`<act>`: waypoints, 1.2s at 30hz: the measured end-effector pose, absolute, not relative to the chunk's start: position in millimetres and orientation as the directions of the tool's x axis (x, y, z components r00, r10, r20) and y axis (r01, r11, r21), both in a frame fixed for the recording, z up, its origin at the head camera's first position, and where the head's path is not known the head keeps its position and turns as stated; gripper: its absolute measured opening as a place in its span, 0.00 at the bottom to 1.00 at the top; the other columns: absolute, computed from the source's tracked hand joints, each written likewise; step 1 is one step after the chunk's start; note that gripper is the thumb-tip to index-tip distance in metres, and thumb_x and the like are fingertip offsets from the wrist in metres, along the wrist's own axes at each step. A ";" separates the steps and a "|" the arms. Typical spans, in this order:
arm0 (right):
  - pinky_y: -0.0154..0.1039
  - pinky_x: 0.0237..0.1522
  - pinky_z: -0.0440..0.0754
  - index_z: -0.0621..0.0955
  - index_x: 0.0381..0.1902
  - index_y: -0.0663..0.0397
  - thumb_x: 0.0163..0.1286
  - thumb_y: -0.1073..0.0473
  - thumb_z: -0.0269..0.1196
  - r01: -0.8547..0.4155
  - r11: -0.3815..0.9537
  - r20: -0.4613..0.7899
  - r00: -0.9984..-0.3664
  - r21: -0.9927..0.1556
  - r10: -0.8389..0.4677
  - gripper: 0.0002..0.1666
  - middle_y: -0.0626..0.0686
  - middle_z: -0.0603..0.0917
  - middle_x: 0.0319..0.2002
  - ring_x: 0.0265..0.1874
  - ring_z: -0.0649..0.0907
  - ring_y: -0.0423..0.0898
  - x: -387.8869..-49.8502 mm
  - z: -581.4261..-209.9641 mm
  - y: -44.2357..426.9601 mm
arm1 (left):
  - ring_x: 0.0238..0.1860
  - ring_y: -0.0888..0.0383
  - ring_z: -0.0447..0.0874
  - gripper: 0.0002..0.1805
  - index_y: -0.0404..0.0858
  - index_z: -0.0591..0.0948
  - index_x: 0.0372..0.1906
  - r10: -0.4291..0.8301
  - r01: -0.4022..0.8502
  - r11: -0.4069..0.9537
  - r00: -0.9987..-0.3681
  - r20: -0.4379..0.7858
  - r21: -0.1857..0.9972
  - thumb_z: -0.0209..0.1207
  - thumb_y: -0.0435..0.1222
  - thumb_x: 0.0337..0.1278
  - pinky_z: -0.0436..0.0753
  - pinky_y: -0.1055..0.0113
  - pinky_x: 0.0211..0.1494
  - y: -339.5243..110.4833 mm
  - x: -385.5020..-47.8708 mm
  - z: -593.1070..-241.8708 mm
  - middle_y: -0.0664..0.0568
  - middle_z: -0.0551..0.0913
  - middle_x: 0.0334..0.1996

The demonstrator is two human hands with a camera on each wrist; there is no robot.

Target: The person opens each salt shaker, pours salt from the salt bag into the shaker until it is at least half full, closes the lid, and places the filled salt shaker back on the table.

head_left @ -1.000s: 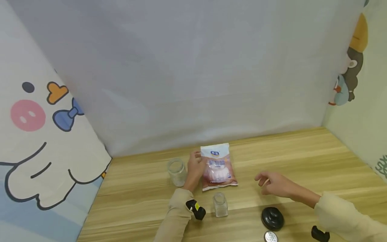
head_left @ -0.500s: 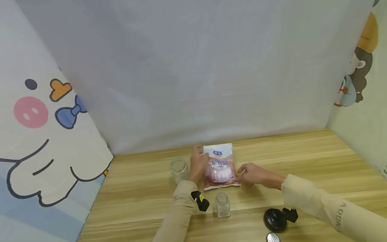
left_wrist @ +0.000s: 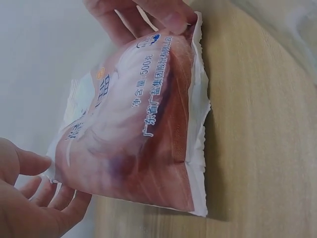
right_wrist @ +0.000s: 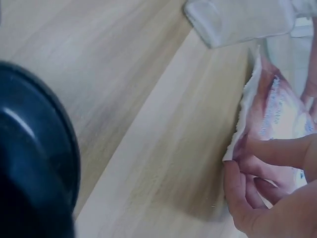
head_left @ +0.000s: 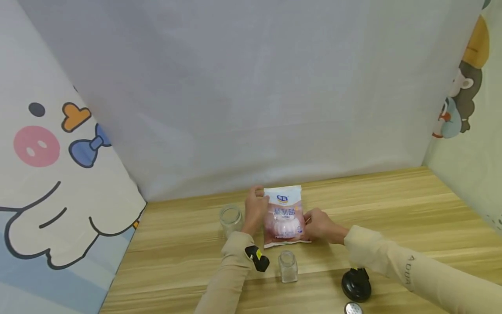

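Left grip [head_left: 256, 211] and right grip [head_left: 320, 225] were nearly closed, pinching the bag [head_left: 285, 218] at its upper left edge and lower right corner. It was toward the back of the surface [head_left: 180, 261], beyond the small jar [head_left: 288, 268]. Steady handling called for light, even pinches at the edges, sparing the plump middle and avoiding the jar.

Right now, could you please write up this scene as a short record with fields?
Left hand: grips the salt packet at its upper left edge
Right hand: pinches the salt packet's lower right corner
Round glass jar: beside the left hand, no lid on
Small square glass jar: upright in front of the salt packet, no lid on
Round black lid: on the wood-grain table, partly covered
Silver perforated cap: beside the round black lid
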State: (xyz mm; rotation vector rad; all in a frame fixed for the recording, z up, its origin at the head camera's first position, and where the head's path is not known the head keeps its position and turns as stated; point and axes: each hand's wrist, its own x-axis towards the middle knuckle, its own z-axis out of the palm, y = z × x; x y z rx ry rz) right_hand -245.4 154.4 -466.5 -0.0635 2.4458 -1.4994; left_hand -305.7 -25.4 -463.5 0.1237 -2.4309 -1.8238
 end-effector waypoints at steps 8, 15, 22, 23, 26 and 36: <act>0.31 0.17 0.77 0.79 0.25 0.70 0.34 0.79 0.66 0.032 0.532 -0.150 -0.972 -0.846 -0.180 0.14 0.53 0.81 0.20 0.18 0.76 0.42 -247.3 -471.0 153.1 | 0.42 0.46 0.79 0.17 0.27 0.76 0.52 -0.134 0.066 0.282 -0.985 0.107 0.957 0.57 0.26 0.56 0.83 0.58 0.45 -24.1 -305.6 -456.9 0.38 0.80 0.40; 0.32 0.21 0.78 0.80 0.26 0.70 0.35 0.79 0.67 0.020 0.516 -0.131 -0.975 -0.856 -0.180 0.15 0.54 0.82 0.22 0.21 0.76 0.43 -245.9 -473.1 151.7 | 0.36 0.50 0.80 0.12 0.28 0.81 0.43 -0.160 0.093 0.288 -0.977 0.144 0.953 0.62 0.30 0.54 0.83 0.62 0.41 -21.5 -302.8 -448.5 0.41 0.82 0.33; 0.30 0.17 0.72 0.77 0.17 0.66 0.36 0.78 0.66 -0.061 0.555 -0.034 -0.986 -0.830 -0.160 0.10 0.49 0.76 0.15 0.17 0.72 0.41 -241.8 -472.5 154.5 | 0.30 0.56 0.80 0.06 0.32 0.85 0.31 -0.126 0.137 0.316 -0.975 0.185 0.939 0.65 0.32 0.50 0.82 0.68 0.35 -24.8 -293.2 -436.9 0.46 0.83 0.27; 0.30 0.16 0.71 0.76 0.16 0.66 0.37 0.78 0.66 -0.064 0.553 -0.029 -0.987 -0.831 -0.158 0.10 0.49 0.75 0.14 0.16 0.72 0.41 -241.5 -472.4 154.7 | 0.30 0.57 0.80 0.04 0.33 0.85 0.31 -0.116 0.137 0.323 -0.976 0.183 0.936 0.64 0.31 0.50 0.82 0.69 0.34 -25.2 -291.6 -435.1 0.48 0.83 0.27; 0.32 0.16 0.76 0.74 0.16 0.66 0.41 0.81 0.60 -0.044 0.530 -0.044 -0.987 -0.847 -0.153 0.09 0.51 0.75 0.16 0.16 0.74 0.42 -239.8 -471.3 155.3 | 0.29 0.58 0.80 0.03 0.35 0.85 0.29 -0.081 0.135 0.354 -0.981 0.175 0.925 0.63 0.31 0.50 0.83 0.70 0.34 -26.4 -287.4 -428.9 0.50 0.84 0.26; 0.29 0.17 0.75 0.80 0.21 0.69 0.40 0.81 0.53 -0.122 0.569 -0.020 -0.972 -0.813 -0.236 0.11 0.54 0.80 0.18 0.17 0.75 0.40 -241.3 -471.9 156.6 | 0.30 0.55 0.80 0.09 0.30 0.83 0.34 0.088 0.077 0.321 -0.995 0.051 0.944 0.68 0.27 0.44 0.86 0.65 0.29 -31.4 -278.3 -414.9 0.45 0.82 0.29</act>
